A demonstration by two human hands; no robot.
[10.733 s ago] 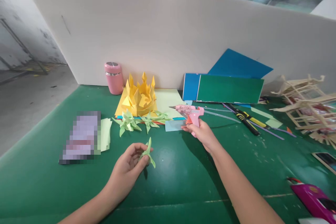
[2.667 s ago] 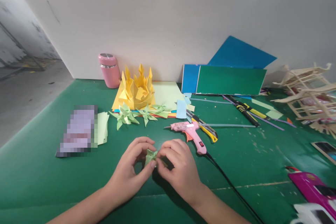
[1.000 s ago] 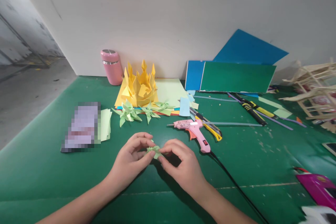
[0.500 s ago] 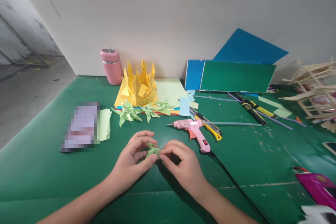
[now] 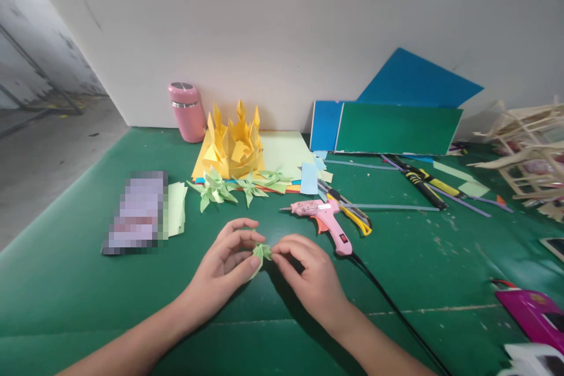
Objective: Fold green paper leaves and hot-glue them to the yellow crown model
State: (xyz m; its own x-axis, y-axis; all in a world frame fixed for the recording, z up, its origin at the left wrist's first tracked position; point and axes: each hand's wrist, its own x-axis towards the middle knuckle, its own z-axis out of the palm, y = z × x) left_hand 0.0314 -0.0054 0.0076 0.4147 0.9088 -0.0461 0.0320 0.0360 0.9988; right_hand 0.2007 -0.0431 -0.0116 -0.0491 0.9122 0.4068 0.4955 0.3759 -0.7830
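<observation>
Head view, both hands at the near centre of the green mat (image 5: 88, 305).

- Left hand (image 5: 224, 261): fingers curled, thumb and forefinger closed on the small green folded piece (image 5: 261, 251) from its left side.
- Right hand (image 5: 308, 279): fingertips pinch the same piece from its right side. The two hands meet at the piece, which is held just above the mat; whether it touches the mat cannot be told.
- Pink glue gun (image 5: 324, 217): lies on the mat just beyond the right hand, nozzle pointing left, black cord (image 5: 388, 305) running off to the near right.
- Yellow-handled knife (image 5: 352, 216): touching the right side of the glue gun.
- Finished green folded pieces (image 5: 215, 191): in a row further off, in front of the yellow paper crown (image 5: 233, 147).
- Pink flask (image 5: 185, 111): upright at the far wall, left of the crown.
- Blue and green card sheets (image 5: 396, 129): lean on the wall, far right.
- Pale green paper stack (image 5: 176, 216): left of the hands, well apart.
</observation>
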